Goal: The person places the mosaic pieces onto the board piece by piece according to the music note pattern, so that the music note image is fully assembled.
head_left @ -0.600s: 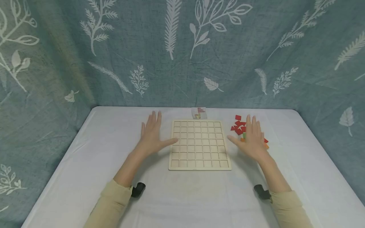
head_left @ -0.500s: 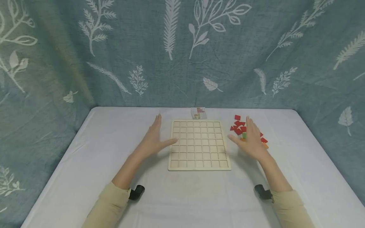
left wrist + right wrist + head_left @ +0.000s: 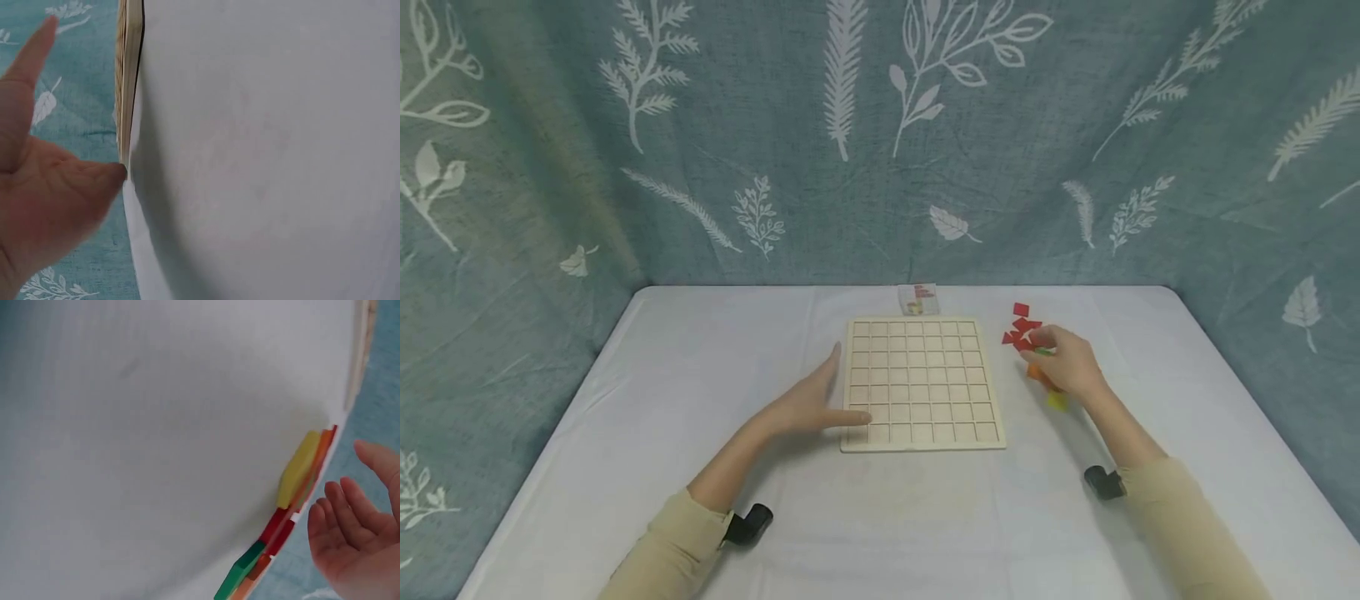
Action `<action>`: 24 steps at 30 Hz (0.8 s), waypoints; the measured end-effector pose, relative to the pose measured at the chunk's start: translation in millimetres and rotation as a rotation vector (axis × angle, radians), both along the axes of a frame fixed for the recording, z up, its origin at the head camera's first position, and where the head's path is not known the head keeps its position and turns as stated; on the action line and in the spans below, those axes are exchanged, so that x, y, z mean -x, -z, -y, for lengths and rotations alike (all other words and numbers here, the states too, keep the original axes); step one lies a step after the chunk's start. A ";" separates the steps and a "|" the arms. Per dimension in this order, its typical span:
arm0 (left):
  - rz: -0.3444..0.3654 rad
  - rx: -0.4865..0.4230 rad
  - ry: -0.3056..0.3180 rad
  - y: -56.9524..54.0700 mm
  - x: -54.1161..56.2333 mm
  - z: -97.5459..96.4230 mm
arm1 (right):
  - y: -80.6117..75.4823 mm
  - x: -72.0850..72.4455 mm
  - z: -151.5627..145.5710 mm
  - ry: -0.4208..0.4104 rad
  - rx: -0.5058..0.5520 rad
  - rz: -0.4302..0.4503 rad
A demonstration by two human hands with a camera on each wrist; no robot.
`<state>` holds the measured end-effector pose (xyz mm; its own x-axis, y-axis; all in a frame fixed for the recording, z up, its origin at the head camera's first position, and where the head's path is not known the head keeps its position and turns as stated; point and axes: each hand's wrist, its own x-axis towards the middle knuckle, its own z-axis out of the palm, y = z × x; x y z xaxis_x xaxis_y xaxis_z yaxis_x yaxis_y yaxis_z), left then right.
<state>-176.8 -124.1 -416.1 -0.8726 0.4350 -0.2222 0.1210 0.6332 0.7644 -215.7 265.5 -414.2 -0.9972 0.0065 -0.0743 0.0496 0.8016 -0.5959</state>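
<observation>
A pale wooden grid board (image 3: pixel 923 387) lies on the white table. My left hand (image 3: pixel 805 407) is at its left edge with fingers straight, the thumb reaching over the lower left squares. In the left wrist view, the thumb tip appears close to the edge of the board (image 3: pixel 129 75); contact cannot be told. Above the coloured pieces to the right is my right hand (image 3: pixel 1070 367), its fingers bent and nothing visible between them. Red pieces (image 3: pixel 1022 309), orange pieces (image 3: pixel 1034 372) and a yellow piece (image 3: pixel 1057 402) show around it. A green piece (image 3: pixel 240 572) appears in the right wrist view.
Behind the board lies a small transparent-looking packet or card (image 3: pixel 918 300) with a coloured pattern. A teal curtain (image 3: pixel 850 208) with white leaf prints hangs beyond the table's far edge. White cloth (image 3: pixel 910 517) covers the table.
My left hand has moved nearer, its thumb sliding down along the board's left side. My right hand has lowered over the pieces and its fingers have bent, baring a yellow piece.
</observation>
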 end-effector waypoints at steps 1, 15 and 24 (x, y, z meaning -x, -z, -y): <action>0.010 0.003 0.007 2.3 -0.7 0.2 | 2.1 2.1 -0.6 -0.008 -0.016 -0.002; -0.064 0.018 0.145 16.8 -5.2 0.2 | 9.5 12.9 2.2 0.020 -0.082 -0.029; -0.081 0.047 0.152 18.1 -6.0 -2.2 | 6.4 19.4 23.6 -0.011 0.178 -0.075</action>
